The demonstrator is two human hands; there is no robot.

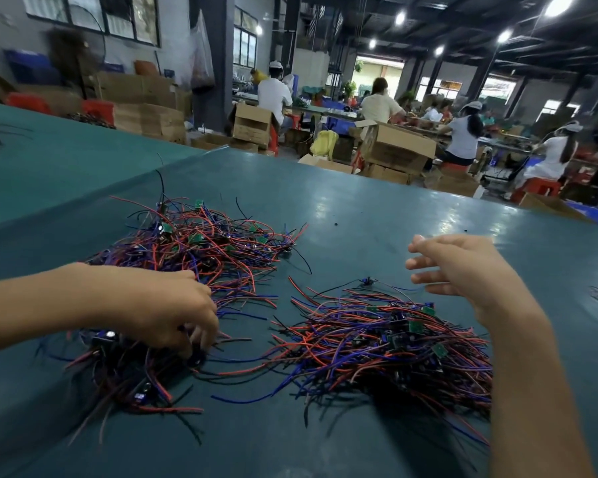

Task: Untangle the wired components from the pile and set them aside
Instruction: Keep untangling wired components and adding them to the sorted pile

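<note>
Left hand (166,308) pinches into the tangled pile (201,243), seemingly to tease one piece free; right hand (463,267), fingers spread, hovers over the set-aside heap (387,343).

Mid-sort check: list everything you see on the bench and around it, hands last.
tangled pile: one, red, blue and black wires with green boards, table's far left
near bundle: one, same colours, blurred, under left hand
right heap: one, same colours, right of centre
loose component: one, dark, just beyond right heap
table: one, teal, underneath everything
cardboard boxes: several, brown, behind table
workers: several, seated, background benches
left hand: one, fingers curled into near bundle
right hand: one, open, above table beside right heap
</note>
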